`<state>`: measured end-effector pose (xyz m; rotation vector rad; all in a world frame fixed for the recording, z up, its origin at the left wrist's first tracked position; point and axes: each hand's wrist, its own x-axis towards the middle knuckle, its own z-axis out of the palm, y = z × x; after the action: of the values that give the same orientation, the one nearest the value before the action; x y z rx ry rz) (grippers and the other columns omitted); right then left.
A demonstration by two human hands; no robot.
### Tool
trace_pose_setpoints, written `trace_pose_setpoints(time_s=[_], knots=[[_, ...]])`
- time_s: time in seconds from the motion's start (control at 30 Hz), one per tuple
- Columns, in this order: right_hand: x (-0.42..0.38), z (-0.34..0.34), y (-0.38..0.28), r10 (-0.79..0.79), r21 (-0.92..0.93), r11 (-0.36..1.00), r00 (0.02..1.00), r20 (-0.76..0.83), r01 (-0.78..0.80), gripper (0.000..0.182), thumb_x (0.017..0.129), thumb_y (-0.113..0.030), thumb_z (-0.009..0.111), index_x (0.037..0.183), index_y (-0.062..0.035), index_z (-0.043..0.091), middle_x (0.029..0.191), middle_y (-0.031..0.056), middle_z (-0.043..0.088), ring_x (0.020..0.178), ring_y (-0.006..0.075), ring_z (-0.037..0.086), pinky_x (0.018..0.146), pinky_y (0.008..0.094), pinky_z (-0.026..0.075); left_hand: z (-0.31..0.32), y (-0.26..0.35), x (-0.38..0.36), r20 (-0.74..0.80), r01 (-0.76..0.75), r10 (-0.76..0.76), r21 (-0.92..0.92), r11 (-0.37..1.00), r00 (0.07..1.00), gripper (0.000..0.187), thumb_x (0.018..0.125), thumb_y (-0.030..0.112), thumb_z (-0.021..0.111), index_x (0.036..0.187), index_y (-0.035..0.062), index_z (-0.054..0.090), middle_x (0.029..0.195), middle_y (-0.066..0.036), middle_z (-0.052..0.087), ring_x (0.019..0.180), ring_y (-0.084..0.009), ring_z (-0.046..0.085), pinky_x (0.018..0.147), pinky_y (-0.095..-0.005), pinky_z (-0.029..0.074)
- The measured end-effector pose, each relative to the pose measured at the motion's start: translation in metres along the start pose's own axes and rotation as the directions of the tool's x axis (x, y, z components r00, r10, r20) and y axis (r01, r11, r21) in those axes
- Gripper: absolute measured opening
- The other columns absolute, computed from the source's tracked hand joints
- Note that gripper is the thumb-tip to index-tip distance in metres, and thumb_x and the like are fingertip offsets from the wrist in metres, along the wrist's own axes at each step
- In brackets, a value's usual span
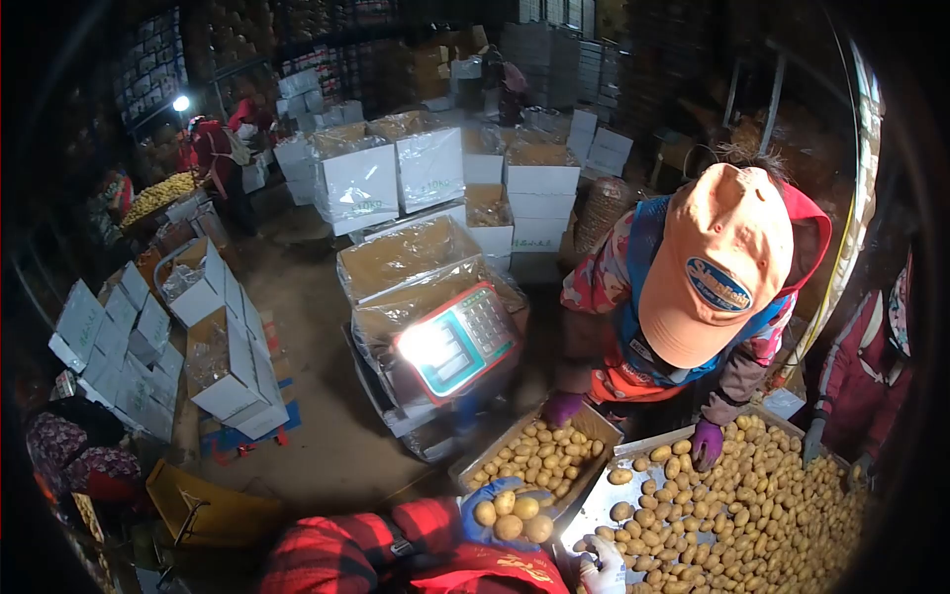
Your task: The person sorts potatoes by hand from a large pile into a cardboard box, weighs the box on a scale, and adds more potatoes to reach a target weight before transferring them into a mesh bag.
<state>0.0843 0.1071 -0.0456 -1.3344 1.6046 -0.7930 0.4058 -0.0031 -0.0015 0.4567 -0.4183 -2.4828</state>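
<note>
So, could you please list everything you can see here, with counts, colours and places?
potatoes: many, yellow-brown, spread over the sorting tray at lower right
sorting tray: one, grey metal, lower right
box of potatoes: one, cardboard, left of the tray, partly filled
scale: one, teal display, lit, on bagged cartons at centre
white cartons: many, stacked on the floor at left and at the back
co-worker in orange cap: one, purple gloves, across the tray, hands at the box and the tray
other people: at least three, red clothing, far left, back and right edge
left hand: blue glove, cupping four small potatoes
right hand: white glove, at the tray's near edge
</note>
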Motion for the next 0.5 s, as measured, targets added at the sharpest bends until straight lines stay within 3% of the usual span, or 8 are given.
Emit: trace_pose_setpoints(time_s=[0.03,0.07,0.17,0.2,0.23,0.3,0.43,0.5], knots=[[-0.002,0.004,-0.006,0.105,0.111,0.988,0.994,0.015,-0.106,0.046,0.096,0.0,0.058,0.143,-0.0016,0.058,0.123,0.0094,0.067,0.098,0.0156,0.061,0.085,0.0269,0.052,-0.012,0.003,0.001,0.001,-0.007,0.007,0.01,1.0,1.0,0.053,0.108,0.028,0.051,0.156,0.008,0.041,0.15,-0.009,0.056,0.134,-0.0239,0.057,0.113,-0.0387,0.047],[-0.004,0.002,-0.019,-0.095,-0.113,0.989,0.994,0.048,0.1,0.045,0.098,0.002,0.055,0.143,-0.0017,0.058,0.116,0.0048,0.065,0.091,0.0097,0.056,0.077,0.0227,0.049,-0.024,0.005,0.001,0.007,-0.007,0.007,-0.003,1.0,1.0,0.052,0.108,0.028,0.051,0.155,0.0083,0.042,0.149,-0.009,0.056,0.133,-0.0237,0.057,0.113,-0.0383,0.047],[-0.015,0.009,-0.032,0.04,0.147,0.988,0.998,0.048,-0.047,0.045,0.099,0.003,0.053,0.144,-0.0018,0.057,0.115,0.0048,0.065,0.092,0.0096,0.056,0.078,0.0229,0.049,-0.066,0.012,0.002,0.014,0.014,-0.012,-0.101,0.995,1.0,0.049,0.107,0.028,0.052,0.153,0.0094,0.045,0.148,-0.008,0.058,0.133,-0.0232,0.057,0.111,-0.0371,0.048],[-0.02,0.016,-0.033,0.084,0.289,0.954,0.996,-0.008,-0.078,0.043,0.099,0.002,0.053,0.141,-0.0004,0.059,0.115,0.0093,0.067,0.093,0.0149,0.058,0.082,0.0273,0.05,-0.08,0.013,0.003,0.014,0.031,-0.03,-0.143,0.989,0.999,0.048,0.107,0.028,0.052,0.152,0.0097,0.046,0.147,-0.008,0.058,0.132,-0.023,0.058,0.111,-0.0367,0.048],[-0.026,0.017,-0.034,-0.016,0.072,0.997,0.998,-0.057,0.02,0.041,0.099,0.002,0.054,0.14,0.0001,0.06,0.115,0.0111,0.068,0.094,0.017,0.059,0.084,0.0289,0.051,-0.093,0.015,0.005,0.016,0.042,-0.039,-0.175,0.984,0.999,0.048,0.107,0.028,0.052,0.151,0.01,0.047,0.147,-0.008,0.059,0.132,-0.0228,0.058,0.111,-0.0363,0.048],[-0.041,0.015,-0.05,-0.221,-0.37,0.911,0.973,-0.072,0.179,0.039,0.099,0.001,0.054,0.137,0.0012,0.062,0.116,0.0148,0.069,0.096,0.0211,0.062,0.087,0.032,0.052,-0.112,0.015,0.009,0.017,0.073,-0.07,-0.22,0.973,0.997,0.046,0.107,0.028,0.053,0.149,0.0107,0.049,0.146,-0.007,0.059,0.132,-0.0224,0.058,0.11,-0.0355,0.048],[-0.063,0.028,-0.056,0.093,-0.218,0.968,0.986,-0.139,-0.122,0.036,0.097,-0.006,0.059,0.131,0.0002,0.066,0.111,0.0181,0.072,0.1,0.0268,0.066,0.091,0.0343,0.052,-0.137,0.0,0.029,0.033,0.163,-0.16,-0.271,0.949,0.987,0.042,0.107,0.029,0.053,0.146,0.012,0.053,0.144,-0.006,0.061,0.131,-0.0216,0.059,0.108,-0.0338,0.049],[-0.076,0.038,-0.043,0.05,-0.23,0.968,0.975,-0.217,-0.101,0.033,0.096,-0.008,0.061,0.128,-0.0011,0.068,0.109,0.0179,0.072,0.097,0.0268,0.066,0.09,0.0347,0.052,-0.144,-0.014,0.041,0.048,0.208,-0.203,-0.287,0.935,0.978,0.041,0.107,0.029,0.054,0.144,0.0127,0.055,0.143,-0.005,0.062,0.13,-0.0213,0.059,0.108,-0.033,0.05]])
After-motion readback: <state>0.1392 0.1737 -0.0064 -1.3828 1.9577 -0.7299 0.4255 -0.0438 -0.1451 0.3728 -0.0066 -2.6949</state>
